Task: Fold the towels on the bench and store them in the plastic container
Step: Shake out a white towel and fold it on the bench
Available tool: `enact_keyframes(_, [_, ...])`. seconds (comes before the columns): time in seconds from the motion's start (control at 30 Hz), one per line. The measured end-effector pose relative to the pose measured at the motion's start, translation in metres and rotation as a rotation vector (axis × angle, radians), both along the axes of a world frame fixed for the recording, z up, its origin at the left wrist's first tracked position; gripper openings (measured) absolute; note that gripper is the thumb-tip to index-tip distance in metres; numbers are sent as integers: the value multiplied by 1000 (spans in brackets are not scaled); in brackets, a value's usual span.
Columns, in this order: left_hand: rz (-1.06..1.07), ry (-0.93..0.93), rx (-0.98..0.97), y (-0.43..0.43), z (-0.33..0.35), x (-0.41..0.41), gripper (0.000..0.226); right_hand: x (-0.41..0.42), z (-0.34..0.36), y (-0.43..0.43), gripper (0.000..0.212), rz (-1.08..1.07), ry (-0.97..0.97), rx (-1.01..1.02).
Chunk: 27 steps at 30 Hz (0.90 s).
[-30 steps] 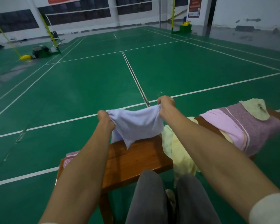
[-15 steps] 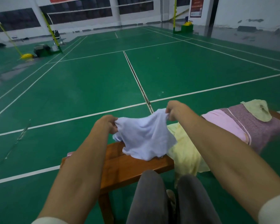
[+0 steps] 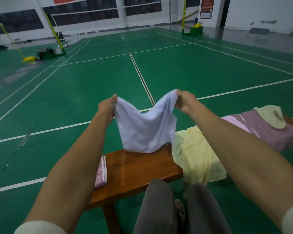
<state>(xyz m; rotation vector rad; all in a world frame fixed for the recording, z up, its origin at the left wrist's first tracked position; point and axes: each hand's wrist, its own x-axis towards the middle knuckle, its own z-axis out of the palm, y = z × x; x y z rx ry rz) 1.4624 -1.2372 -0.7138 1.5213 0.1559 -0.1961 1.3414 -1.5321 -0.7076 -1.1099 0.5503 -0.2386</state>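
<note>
Both hands are up in front of the person, holding a white towel (image 3: 145,130) by its top corners. The left hand (image 3: 107,107) has its fingers pinched round the left corner, and the right hand (image 3: 184,103) is gripping the right corner the same way. The top edge sags in the middle, so it makes a V shape between the hands, and the bottom of the towel hangs just over the counter (image 3: 139,169); can't tell if it's actually touching the wood.

On the counter's left end there's a pink towel (image 3: 101,173) lying folded, partly hidden by the left forearm. To the right, a yellow towel (image 3: 196,154) is crumpled up and spilling off the front edge toward the floor. Past that lies a purple towel (image 3: 267,130), with a small beige cloth (image 3: 272,116) sitting on top of it. The person's knees in grey trousers are at the bottom, right up against the counter. All round is green court floor with white lines.
</note>
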Motion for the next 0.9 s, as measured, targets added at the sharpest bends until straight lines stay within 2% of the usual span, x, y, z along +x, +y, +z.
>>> enact_keyframes(0.07, [11, -87, 37, 3, 12, 6, 44, -3, 19, -2, 16, 6, -47, -41])
enact_keyframes(0.17, [48, -177, 105, 3, 31, 11, 36, -6, 29, -11, 19, 9, -2, -71])
enact_keyframes(0.3, [37, -172, 96, 7, 43, 15, 33, -8, 41, -20, 16, -54, -14, -8])
enact_keyframes(0.4, [36, -162, 114, 6, 44, 16, 45, -1, 44, -23, 9, -112, -38, 25])
enact_keyframes(0.5, [45, -94, 121, 4, 40, 7, 34, -2, 42, -20, 39, -112, 63, -110])
enact_keyframes(0.57, [12, -87, 114, 2, 35, 7, 28, -5, 43, -17, 49, -43, 108, -242])
enact_keyframes(0.63, [-18, -112, 92, 2, 37, 7, 29, -5, 46, -17, 56, -25, 69, -321])
enact_keyframes(0.73, [-78, -136, 28, 0, 42, 6, 48, -5, 46, -22, 43, -90, -15, -293])
enact_keyframes(0.83, [-173, -130, 90, -7, 41, -1, 42, -13, 43, -24, 25, -16, 53, -252])
enact_keyframes(0.9, [-144, -146, 128, -11, 38, -1, 36, -17, 44, -26, 26, -15, 18, -112])
